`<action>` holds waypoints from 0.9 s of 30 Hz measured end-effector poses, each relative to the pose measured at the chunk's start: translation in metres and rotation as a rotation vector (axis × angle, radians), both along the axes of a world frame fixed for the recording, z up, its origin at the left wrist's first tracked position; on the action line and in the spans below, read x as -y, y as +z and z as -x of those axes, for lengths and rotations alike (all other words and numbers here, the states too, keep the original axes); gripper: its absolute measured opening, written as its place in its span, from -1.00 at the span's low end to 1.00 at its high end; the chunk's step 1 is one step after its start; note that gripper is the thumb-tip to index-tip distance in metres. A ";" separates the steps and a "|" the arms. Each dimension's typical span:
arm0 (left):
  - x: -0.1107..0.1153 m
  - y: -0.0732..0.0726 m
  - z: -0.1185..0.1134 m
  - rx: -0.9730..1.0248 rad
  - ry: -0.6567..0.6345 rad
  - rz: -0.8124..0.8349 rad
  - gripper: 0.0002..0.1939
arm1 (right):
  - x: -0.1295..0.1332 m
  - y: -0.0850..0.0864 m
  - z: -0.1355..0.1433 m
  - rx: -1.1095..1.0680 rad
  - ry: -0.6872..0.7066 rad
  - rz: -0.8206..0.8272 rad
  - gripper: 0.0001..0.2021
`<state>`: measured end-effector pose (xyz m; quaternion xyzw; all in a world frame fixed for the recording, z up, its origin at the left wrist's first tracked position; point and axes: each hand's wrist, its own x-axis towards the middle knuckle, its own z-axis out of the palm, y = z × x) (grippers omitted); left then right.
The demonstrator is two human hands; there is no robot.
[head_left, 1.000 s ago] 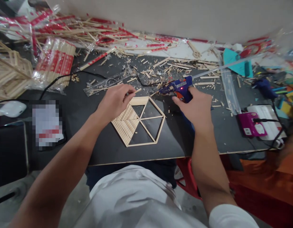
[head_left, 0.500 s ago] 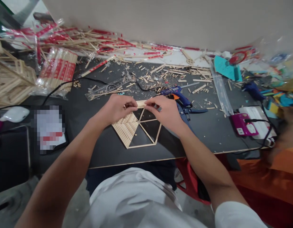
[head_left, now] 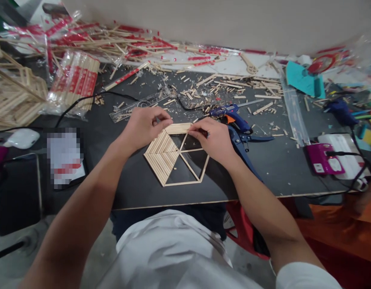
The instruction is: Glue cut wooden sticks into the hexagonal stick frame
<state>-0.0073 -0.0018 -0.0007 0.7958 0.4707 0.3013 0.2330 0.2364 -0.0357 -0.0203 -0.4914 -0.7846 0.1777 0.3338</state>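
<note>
A flat hexagon of thin wooden sticks (head_left: pixel 161 162) lies on the dark table before me. Its two left sections are filled with sticks laid side by side, and several more run along the top edge. My left hand (head_left: pixel 144 126) is closed in a pinch at the hexagon's upper left corner; what its fingertips hold, if anything, is too small to make out. At the right end of the top row, my right hand (head_left: pixel 215 138) pinches a wooden stick (head_left: pixel 181 126). Beyond my right hand lie a blue glue gun (head_left: pixel 240 120) and dark blue cutters (head_left: pixel 242 146).
Stick offcuts (head_left: pixel 233 86) litter the back of the table. Wrapped stick bundles (head_left: pixel 73 80) and stick constructions (head_left: pixel 18 94) stand at the left, near a phone (head_left: pixel 19 194). A clear ruler (head_left: pixel 140 105) lies behind my left hand. A magenta plug adapter (head_left: pixel 323 158) is at the right.
My left hand has drawn slightly left and up from the top row, uncovering more of its sticks. My right hand stays at the row's right end. The whole view has shifted slightly.
</note>
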 end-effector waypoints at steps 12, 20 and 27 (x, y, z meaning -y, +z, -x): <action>-0.006 -0.013 0.000 -0.170 -0.013 0.020 -0.82 | -0.005 -0.008 0.007 0.024 0.054 -0.012 -0.92; -0.003 -0.012 -0.005 -0.232 -0.056 0.046 -0.73 | -0.005 -0.009 0.008 0.062 0.040 0.034 -0.89; 0.007 -0.013 -0.011 -0.263 0.051 0.115 -0.68 | -0.003 -0.004 0.007 0.034 -0.032 0.086 -0.96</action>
